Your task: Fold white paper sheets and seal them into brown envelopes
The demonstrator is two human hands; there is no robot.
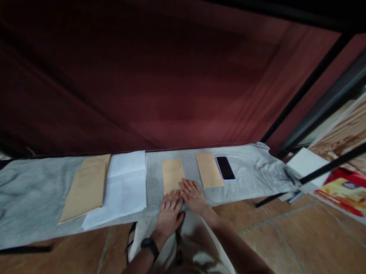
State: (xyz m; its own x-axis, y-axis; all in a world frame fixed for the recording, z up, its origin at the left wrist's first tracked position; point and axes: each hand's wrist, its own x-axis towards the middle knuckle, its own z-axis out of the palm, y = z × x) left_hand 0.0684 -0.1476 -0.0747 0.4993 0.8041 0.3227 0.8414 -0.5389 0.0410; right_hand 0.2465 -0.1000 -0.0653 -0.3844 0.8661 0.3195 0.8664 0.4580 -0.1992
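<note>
Honestly, this looks like a smoothing or squaring-up step. The brown envelope lies flat on the cloth-covered desk, straight in front of the person, and both hands are at its near end. The left hand is palm down, fingers stretched out and thumb a bit apart; the right hand lies flat over the near right corner, fingers fairly close together. Neither one is gripping anything as far as I can see.

If I were doing this, I'd pin it lightly with one hand and stroke outward with the other, nice and even. Cloth is soft and looks rumpled toward the ends, so pushing hard could drag the paper or leave a crease.

As for containers: a second envelope sits to the right, with a phone just beside it. Over on the left there's a large envelope overlapping some white paper. Can't tell if any of the envelopes have stuff inside; the two small ones look pretty flat, for what it's worth. Far right there's a red and yellow box, contents not visible.
</note>
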